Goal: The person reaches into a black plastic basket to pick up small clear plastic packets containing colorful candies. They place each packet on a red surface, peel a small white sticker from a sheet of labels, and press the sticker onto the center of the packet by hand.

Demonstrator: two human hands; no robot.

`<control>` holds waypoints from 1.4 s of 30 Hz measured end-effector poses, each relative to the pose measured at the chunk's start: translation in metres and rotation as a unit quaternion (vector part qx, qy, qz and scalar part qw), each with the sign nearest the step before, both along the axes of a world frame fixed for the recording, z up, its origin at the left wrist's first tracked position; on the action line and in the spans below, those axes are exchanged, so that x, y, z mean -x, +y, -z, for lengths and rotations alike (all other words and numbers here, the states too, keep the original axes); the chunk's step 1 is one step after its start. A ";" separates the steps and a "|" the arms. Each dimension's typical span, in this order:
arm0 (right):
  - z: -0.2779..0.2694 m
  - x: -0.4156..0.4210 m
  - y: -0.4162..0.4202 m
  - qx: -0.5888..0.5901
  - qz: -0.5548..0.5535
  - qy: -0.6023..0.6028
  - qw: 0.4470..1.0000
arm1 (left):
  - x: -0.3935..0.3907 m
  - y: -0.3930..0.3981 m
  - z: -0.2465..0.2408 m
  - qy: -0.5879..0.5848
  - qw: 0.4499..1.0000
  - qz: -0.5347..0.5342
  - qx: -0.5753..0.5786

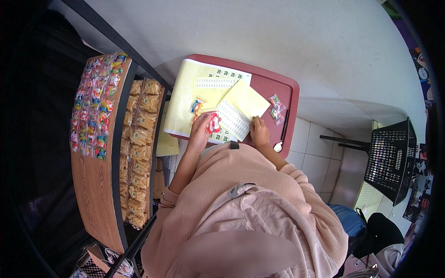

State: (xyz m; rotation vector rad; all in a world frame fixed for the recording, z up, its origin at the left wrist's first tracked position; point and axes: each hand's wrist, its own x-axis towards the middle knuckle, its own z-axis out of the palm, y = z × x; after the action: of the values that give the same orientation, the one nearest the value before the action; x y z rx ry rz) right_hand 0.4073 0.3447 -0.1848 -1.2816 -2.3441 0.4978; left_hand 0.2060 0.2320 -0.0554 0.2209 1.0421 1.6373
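Note:
My left hand (199, 131) holds a small clear plastic bag of red-and-white wrapped candies (213, 125) above the left part of a dark red tabletop (260, 81). A sheet of small printed labels (232, 120) lies slanted between my hands. My right hand (260, 132) rests at its right edge with fingers curled; whether they grip the sheet is hidden. Beside the left fingers lies another bag of colourful candies (197, 106). Plain yellow backing paper (247, 99) and a second label sheet (213, 83) lie farther back, over a large sheet with green printed logos (180, 93).
Bagged candies (277, 109), a dark pen (285, 125) and a small white round object (278, 146) lie on the right side. At left, a wooden shelf (97, 194) carries rows of candy bags (92, 100) above bagged pale snack sticks (140, 153). A black plastic basket (389, 161) stands right.

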 end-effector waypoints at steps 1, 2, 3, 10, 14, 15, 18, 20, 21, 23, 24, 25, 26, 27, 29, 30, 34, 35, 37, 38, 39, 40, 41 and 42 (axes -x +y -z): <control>-0.002 0.001 0.000 0.012 -0.001 0.001 1.000 | 0.000 0.000 0.001 0.000 1.000 0.000 -0.002; -0.005 0.002 -0.001 0.023 -0.002 0.003 1.000 | 0.001 -0.001 0.002 0.000 1.000 0.000 -0.004; -0.006 0.002 -0.001 0.011 -0.002 0.000 1.000 | 0.001 0.000 0.003 -0.001 1.000 0.000 -0.006; -0.002 -0.003 0.002 -0.008 -0.039 0.042 0.998 | 0.001 0.000 0.006 0.004 1.000 0.000 0.000; 0.002 -0.006 0.008 0.177 0.038 0.178 0.967 | 0.002 -0.001 0.007 -0.006 1.000 0.015 -0.004; 0.001 -0.004 0.011 0.226 0.056 0.217 0.948 | 0.003 0.000 0.006 -0.006 1.000 0.021 -0.009; -0.037 0.013 0.014 0.395 0.093 0.323 0.855 | -0.004 0.005 0.013 0.105 0.994 0.003 0.004; -0.073 0.025 0.015 0.470 0.054 0.349 0.809 | -0.005 0.005 0.018 0.139 0.990 0.016 0.012; -0.088 0.032 0.014 0.506 0.032 0.361 0.783 | -0.005 0.006 0.019 0.156 0.987 0.021 0.016; -0.117 0.047 0.007 0.518 0.003 0.369 0.772 | -0.009 0.007 0.005 0.125 0.991 0.023 0.036; -0.126 0.052 0.004 0.507 -0.024 0.362 0.782 | -0.010 0.007 0.003 0.099 0.994 0.025 0.034; -0.132 0.058 0.000 0.496 -0.050 0.355 0.791 | -0.011 0.007 0.002 0.072 0.997 0.026 0.034; -0.138 0.065 -0.003 0.489 -0.051 0.356 0.794 | -0.012 0.008 0.005 0.078 0.996 0.024 0.044; -0.138 0.069 -0.006 0.462 -0.055 0.331 0.821 | -0.012 0.008 0.004 0.072 0.996 0.029 0.036; -0.137 0.076 -0.008 0.404 -0.061 0.278 0.869 | -0.012 0.008 0.002 0.061 0.997 0.040 0.021; -0.137 0.077 -0.009 0.395 -0.061 0.272 0.875 | -0.012 0.008 0.002 0.056 0.997 0.040 0.019; -0.139 0.079 -0.009 0.393 -0.063 0.271 0.877 | -0.011 0.008 0.002 0.044 0.998 0.043 0.021; -0.143 0.078 -0.010 0.383 -0.066 0.263 0.883 | -0.010 0.007 0.001 0.044 0.998 0.044 0.025; -0.145 0.077 -0.010 0.366 -0.073 0.254 0.892 | -0.011 0.008 0.000 0.051 0.998 0.039 0.025; -0.143 0.077 -0.010 0.358 -0.079 0.253 0.895 | -0.012 0.008 0.000 0.054 0.998 0.036 0.025; -0.141 0.077 -0.010 0.351 -0.084 0.252 0.898 | -0.012 0.008 0.000 0.060 0.997 0.038 0.024; -0.140 0.077 -0.010 0.350 -0.082 0.249 0.899 | -0.012 0.007 0.000 0.066 0.997 0.040 0.023; -0.140 0.077 -0.010 0.350 -0.081 0.246 0.900 | -0.012 0.007 0.000 0.072 0.996 0.043 0.021; -0.139 0.077 -0.009 0.350 -0.080 0.243 0.901 | -0.012 0.007 0.000 0.073 0.996 0.044 0.019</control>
State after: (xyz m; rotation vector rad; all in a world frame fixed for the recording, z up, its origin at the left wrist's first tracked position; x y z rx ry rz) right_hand 0.3300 0.3352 -0.0454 -1.0461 -1.8895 1.6203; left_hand 0.2178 0.2389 -0.0553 0.3611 1.1564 1.5397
